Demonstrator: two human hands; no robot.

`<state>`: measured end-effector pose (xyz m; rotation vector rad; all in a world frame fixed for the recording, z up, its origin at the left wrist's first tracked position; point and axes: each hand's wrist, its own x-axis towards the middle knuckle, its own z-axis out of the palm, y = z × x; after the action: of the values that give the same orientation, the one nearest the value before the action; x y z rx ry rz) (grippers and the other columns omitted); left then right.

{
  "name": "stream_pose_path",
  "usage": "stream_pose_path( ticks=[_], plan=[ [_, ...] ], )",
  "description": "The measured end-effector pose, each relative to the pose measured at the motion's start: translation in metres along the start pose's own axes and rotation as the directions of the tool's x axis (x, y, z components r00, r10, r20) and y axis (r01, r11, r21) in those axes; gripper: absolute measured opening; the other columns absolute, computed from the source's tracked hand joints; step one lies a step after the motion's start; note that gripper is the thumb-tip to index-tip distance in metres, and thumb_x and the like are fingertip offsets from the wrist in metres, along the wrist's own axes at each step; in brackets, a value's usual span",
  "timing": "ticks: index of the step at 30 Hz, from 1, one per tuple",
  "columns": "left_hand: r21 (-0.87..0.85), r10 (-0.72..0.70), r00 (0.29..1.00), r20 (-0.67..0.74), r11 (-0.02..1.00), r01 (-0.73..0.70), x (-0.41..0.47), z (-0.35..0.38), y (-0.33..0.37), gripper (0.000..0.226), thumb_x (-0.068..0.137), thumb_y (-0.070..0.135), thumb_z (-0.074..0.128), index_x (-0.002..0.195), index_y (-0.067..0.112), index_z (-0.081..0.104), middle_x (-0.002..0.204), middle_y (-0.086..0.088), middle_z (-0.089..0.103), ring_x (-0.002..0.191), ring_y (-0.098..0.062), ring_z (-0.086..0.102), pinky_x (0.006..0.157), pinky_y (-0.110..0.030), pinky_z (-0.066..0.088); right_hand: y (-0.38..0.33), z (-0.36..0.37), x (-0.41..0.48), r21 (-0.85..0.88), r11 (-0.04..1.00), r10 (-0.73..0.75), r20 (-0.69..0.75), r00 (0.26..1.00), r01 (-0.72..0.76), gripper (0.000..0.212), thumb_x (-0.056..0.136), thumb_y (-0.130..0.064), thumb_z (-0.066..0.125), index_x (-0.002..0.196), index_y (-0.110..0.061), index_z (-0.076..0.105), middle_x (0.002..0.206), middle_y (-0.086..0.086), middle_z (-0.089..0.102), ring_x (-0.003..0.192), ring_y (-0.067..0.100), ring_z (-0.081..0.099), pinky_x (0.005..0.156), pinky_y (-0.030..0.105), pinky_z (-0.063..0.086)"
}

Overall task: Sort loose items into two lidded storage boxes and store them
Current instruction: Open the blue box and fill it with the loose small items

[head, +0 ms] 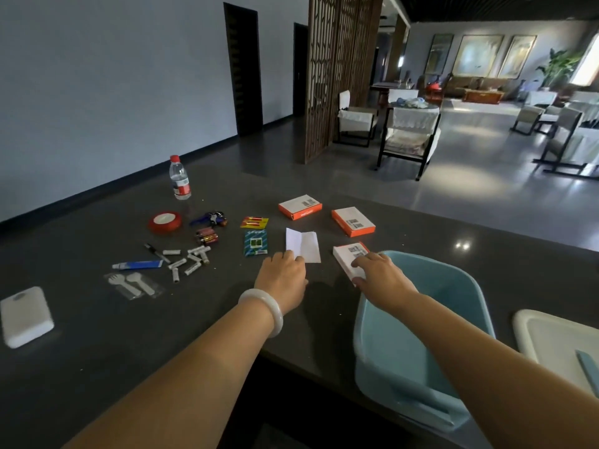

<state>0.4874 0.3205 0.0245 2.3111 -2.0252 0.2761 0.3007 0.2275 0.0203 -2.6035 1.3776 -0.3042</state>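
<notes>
Sitting closest, at the near edge of the dark table [129, 351], is an open blue box [398, 358] with nothing in it. Its white lid [557, 338] lies just to the right. Far off on the left side is a white box [26, 314].

The right arm reaches over the blue box. The right hand [377, 273] holds a small orange and white box [348, 259], with the thumb at the near end and the fingers on top. This small box is just beside the far left corner of the blue box.

The left hand [285, 273] has a white bracelet [264, 307] on its wrist. Its fingers bend down onto the near corner of a white paper [304, 246] that lies on the table. I cannot tell if it pinches the paper or only touches it.

To the left lie a clear bag of white spoons [134, 286], a blue tube [137, 264], a pen [157, 252] and a pile of little white batteries [189, 259]. A green packet [255, 243] lies just beside the paper.

Farther back are some dark batteries [207, 237], a red tape roll [164, 221], keys [210, 218] and a yellow packet [254, 222]. Two more orange boxes [300, 206] lie flat behind the paper, a little apart. A water bottle [180, 178] with a red cap stands farthest back.
</notes>
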Motion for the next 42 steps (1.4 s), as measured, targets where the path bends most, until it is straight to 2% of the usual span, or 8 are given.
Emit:
stream_pose_path(
  ticks=[14,20,24,28,32,34,38,42],
  plan=[
    [-0.007,-0.084,0.994,0.069,0.996,0.085,0.093,0.042,-0.045,0.034,0.095,0.037,0.055,0.121,0.015,0.052,0.120,-0.008,0.055,0.106,-0.023,0.057,0.086,-0.033,0.048,0.020,0.030,0.116,0.066,0.997,0.043,0.084,0.996,-0.048,0.042,0.091,-0.043,0.060,0.130,-0.027,0.054,0.135,-0.002,0.053,0.126,0.019,0.047,0.101,0.036,0.043],
    [-0.041,-0.014,0.994,0.110,0.999,0.018,0.143,0.065,-0.044,0.033,0.096,0.040,0.051,0.118,0.016,0.052,0.120,-0.007,0.055,0.105,-0.021,0.056,0.085,-0.032,0.048,0.051,0.032,0.152,0.098,0.984,0.132,0.153,0.979,-0.148,0.045,0.090,-0.041,0.063,0.132,-0.026,0.052,0.137,-0.001,0.052,0.125,0.019,0.049,0.101,0.035,0.044],
    [-0.031,0.058,0.990,0.127,0.998,-0.055,0.183,0.079,-0.044,0.038,0.096,0.041,0.051,0.123,0.015,0.051,0.126,-0.008,0.054,0.113,-0.023,0.055,0.090,-0.034,0.048,0.068,0.033,0.175,0.111,0.972,0.181,0.197,0.963,-0.206,0.045,0.091,-0.038,0.062,0.133,-0.026,0.052,0.136,-0.001,0.053,0.118,0.017,0.054,0.093,0.028,0.047],
    [-0.024,0.147,0.979,0.140,0.989,-0.145,0.218,0.095,-0.052,0.039,0.097,0.040,0.051,0.126,0.014,0.050,0.126,-0.008,0.054,0.113,-0.023,0.054,0.093,-0.034,0.049,0.073,0.038,0.195,0.112,0.962,0.220,0.218,0.951,-0.248,0.037,0.091,-0.034,0.064,0.127,-0.029,0.058,0.130,-0.005,0.057,0.107,0.011,0.058,0.075,0.015,0.044],
    [-0.057,0.228,0.962,0.149,0.973,-0.222,0.251,0.111,-0.071,0.037,0.097,0.039,0.049,0.126,0.015,0.050,0.123,-0.007,0.053,0.111,-0.021,0.053,0.093,-0.034,0.048,0.072,0.046,0.230,0.093,0.924,0.346,0.206,0.916,-0.370,0.030,0.088,-0.036,0.061,0.114,-0.020,0.063,0.114,0.002,0.063,0.098,0.018,0.059,0.084,0.034,0.052],
    [-0.080,0.248,0.958,0.147,0.968,-0.238,0.267,0.121,-0.080,0.036,0.097,0.038,0.050,0.125,0.015,0.050,0.122,-0.007,0.053,0.111,-0.021,0.053,0.093,-0.034,0.049,0.068,0.051,0.249,0.157,0.882,0.410,0.208,0.888,-0.444,0.040,0.086,-0.038,0.064,0.123,-0.026,0.056,0.122,0.001,0.057,0.102,0.017,0.057,0.079,0.031,0.051],
    [-0.118,0.262,0.952,0.156,0.962,-0.245,0.296,0.139,-0.094,0.034,0.097,0.036,0.051,0.125,0.015,0.051,0.122,-0.007,0.053,0.111,-0.021,0.053,0.093,-0.033,0.049,0.066,0.070,0.291,0.076,0.902,0.405,0.196,0.893,-0.425,0.073,0.084,-0.049,0.067,0.146,-0.026,0.035,0.150,0.004,0.037,0.134,0.027,0.037,0.101,0.043,0.042],
    [-0.160,0.260,0.955,0.139,0.958,-0.238,0.325,0.156,-0.102,0.030,0.096,0.036,0.053,0.120,0.016,0.052,0.119,-0.006,0.054,0.110,-0.020,0.053,0.092,-0.033,0.049,0.078,0.089,0.326,0.091,0.878,0.445,0.208,0.871,-0.470,0.090,0.076,-0.058,0.070,0.149,-0.028,0.026,0.157,0.002,0.024,0.143,0.032,0.021,0.110,0.051,0.031]
  ],
)
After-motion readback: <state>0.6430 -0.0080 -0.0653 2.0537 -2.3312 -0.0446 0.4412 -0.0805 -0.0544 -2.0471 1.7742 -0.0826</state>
